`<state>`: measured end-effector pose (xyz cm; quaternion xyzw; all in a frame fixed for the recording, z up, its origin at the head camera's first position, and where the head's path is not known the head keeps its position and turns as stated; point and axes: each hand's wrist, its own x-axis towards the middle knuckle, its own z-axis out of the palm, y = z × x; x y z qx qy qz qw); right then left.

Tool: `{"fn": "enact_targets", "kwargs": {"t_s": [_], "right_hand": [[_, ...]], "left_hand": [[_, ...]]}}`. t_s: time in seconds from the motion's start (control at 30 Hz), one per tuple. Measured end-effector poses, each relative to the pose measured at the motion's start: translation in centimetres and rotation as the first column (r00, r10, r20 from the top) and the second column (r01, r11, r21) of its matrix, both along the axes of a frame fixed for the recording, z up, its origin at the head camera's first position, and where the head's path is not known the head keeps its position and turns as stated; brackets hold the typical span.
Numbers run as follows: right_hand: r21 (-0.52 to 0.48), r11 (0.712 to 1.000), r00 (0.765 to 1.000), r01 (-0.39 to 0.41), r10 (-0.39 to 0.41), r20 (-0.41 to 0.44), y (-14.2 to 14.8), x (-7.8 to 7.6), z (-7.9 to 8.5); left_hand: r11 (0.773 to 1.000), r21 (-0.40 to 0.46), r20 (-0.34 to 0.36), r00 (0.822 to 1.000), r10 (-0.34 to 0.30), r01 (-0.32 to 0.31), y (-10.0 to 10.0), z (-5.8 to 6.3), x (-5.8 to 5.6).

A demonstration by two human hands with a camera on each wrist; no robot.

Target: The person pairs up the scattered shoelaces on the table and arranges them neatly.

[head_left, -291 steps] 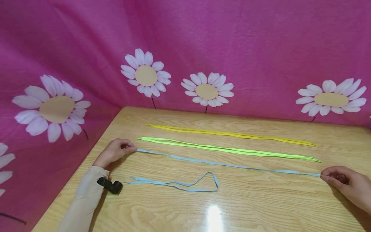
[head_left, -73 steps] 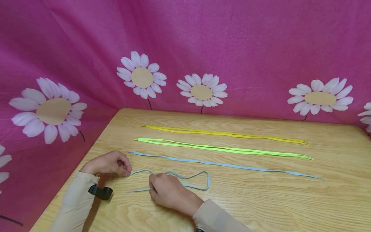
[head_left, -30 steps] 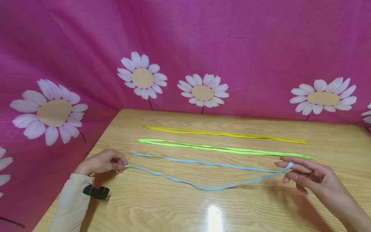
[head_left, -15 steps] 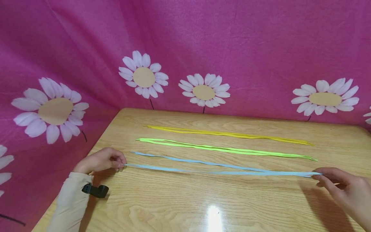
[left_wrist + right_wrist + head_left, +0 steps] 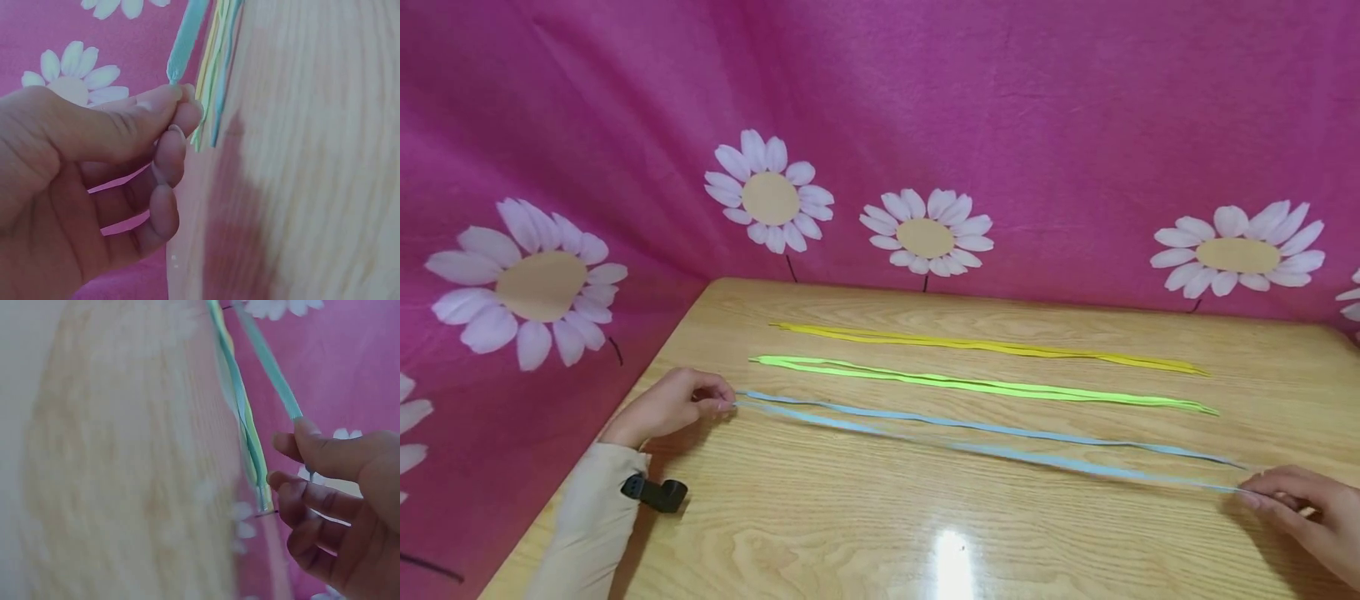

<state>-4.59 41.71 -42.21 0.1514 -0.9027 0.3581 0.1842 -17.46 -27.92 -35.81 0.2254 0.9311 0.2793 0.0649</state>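
Note:
A light blue shoelace (image 5: pixel 1052 461) is stretched between the two hands, slightly blurred. Its left tip is pinched between thumb and forefinger of my left hand (image 5: pixel 673 406). At the other end my right hand (image 5: pixel 1311 508) pinches it near the tip. Just behind lies a second blue shoelace (image 5: pixel 940 422), straight on the table. Farther back are a doubled neon green shoelace (image 5: pixel 970 385) and a doubled yellow shoelace (image 5: pixel 970 345), roughly parallel to it. In the left wrist view the held lace (image 5: pixel 187 44) rises from my fingertips, apart from the others.
The wooden table (image 5: pixel 820 533) has its left edge beside my left forearm. A pink cloth (image 5: pixel 1037 108) printed with daisies hangs behind and to the left. A black camera mount (image 5: pixel 655 493) sits on my left wrist.
The blue lace, first doubled in a loop on the table, has been picked up and pulled out taut. Since half a second ago, its right end has come lower and nearer, its left end slightly back.

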Motion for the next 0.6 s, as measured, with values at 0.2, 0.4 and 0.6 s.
{"fn": "enact_targets", "kwargs": {"t_s": [0.2, 0.4, 0.6], "right_hand": [[-0.138, 0.989, 0.998, -0.052, 0.05, -0.024, 1.3, -0.4, -1.5], [-0.171, 0.985, 0.995, 0.037, -0.02, 0.1, 2.0, -0.3, -2.0], [-0.15, 0.983, 0.984, 0.109, -0.085, 0.157, 2.3, -0.5, -2.2]], "left_hand": [[1.0, -0.003, 0.004, 1.0, -0.015, 0.015, -0.2, -0.6, 0.0], [1.0, -0.008, 0.011, 1.0, -0.013, 0.013, -0.2, -1.0, -0.2], [1.0, -0.01, 0.054, 0.998, 0.02, -0.02, 0.2, -1.5, -0.3]]}}
